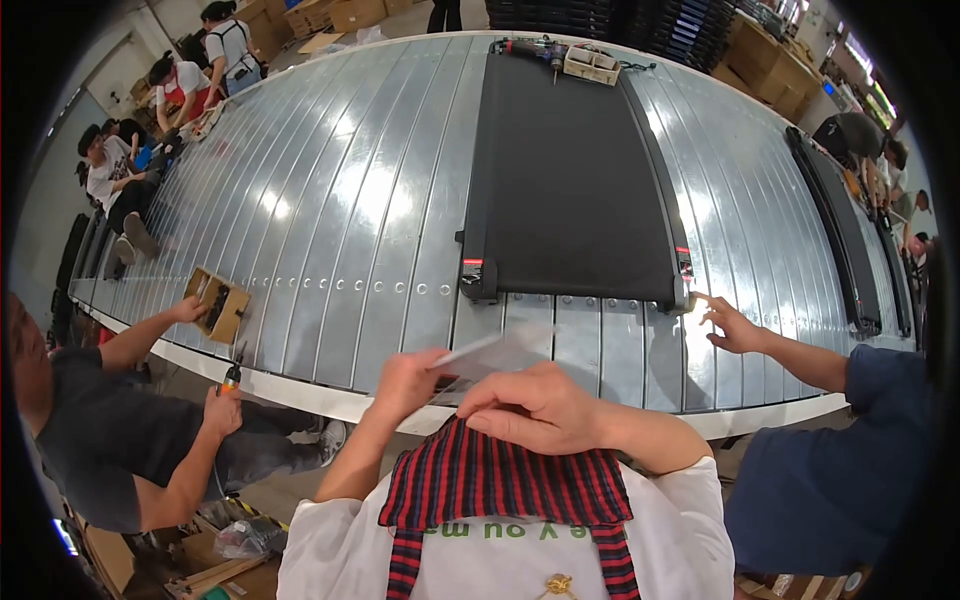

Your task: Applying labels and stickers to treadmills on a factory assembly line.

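My left hand [405, 385] pinches a thin, pale, partly see-through sheet [485, 352] in front of my chest, its far end blurred. Close beside it, my right hand [540, 408] is closed, fingers curled with the thumb below, at the top of my red-and-black striped apron [505, 480]. Whatever the right fingers hold is hidden behind them. Beyond both hands, a black treadmill deck [575, 180] lies flat on the metal-slatted table [330, 290], with red-and-white labels at its near corners.
At the left, a co-worker holds a power screwdriver [230, 378] and touches a cardboard parts box [217, 305]. Another co-worker's hand [730, 322] reaches the deck's near right corner. A tool tray [592, 65] rests at the far end. More black decks [840, 230] lie right.
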{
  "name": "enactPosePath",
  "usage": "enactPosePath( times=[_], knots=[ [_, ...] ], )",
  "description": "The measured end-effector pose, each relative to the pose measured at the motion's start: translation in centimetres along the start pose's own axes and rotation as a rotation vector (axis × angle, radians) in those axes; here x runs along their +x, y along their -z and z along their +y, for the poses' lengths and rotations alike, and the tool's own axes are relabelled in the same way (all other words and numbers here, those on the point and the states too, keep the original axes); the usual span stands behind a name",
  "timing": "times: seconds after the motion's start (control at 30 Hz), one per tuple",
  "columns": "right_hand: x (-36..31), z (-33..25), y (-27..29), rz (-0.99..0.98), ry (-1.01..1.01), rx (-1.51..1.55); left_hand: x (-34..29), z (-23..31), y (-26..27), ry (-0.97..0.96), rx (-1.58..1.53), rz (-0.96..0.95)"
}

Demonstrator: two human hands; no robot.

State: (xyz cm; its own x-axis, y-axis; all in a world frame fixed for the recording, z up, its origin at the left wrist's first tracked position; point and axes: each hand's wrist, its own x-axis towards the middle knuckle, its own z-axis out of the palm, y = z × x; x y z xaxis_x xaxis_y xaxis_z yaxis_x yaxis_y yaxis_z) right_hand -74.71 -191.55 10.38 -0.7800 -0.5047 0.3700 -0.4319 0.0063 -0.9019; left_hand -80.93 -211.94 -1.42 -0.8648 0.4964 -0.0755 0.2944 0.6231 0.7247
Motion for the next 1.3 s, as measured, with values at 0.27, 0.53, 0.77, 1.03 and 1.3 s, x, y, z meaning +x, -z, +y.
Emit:
enactPosePath(
  times=[0.27,0.53,0.77,1.03,1.3],
  knots=[
    [-0.1,5.1,0.4,0.151,-0.382,0.004,1.2,-2.0,1.6,0.367,-0.799,0.395],
    [0.3,10.7,1.4,0.222,-0.568,0.033,1.8,-1.9,2.5,0.265,-1.112,0.418],
    [2.4,12.8,-0.9,0.342,-0.560,0.089,2.3,-0.6,3.1,0.199,-1.141,0.325],
    [3.0,13.4,-2.6,0.381,-0.447,0.330,2.4,-0.7,1.3,0.220,-1.137,0.313],
    [2.5,16.0,-3.1,0.408,-0.436,0.174,3.0,-2.3,-0.8,0.260,-1.282,0.351]
  ],
)
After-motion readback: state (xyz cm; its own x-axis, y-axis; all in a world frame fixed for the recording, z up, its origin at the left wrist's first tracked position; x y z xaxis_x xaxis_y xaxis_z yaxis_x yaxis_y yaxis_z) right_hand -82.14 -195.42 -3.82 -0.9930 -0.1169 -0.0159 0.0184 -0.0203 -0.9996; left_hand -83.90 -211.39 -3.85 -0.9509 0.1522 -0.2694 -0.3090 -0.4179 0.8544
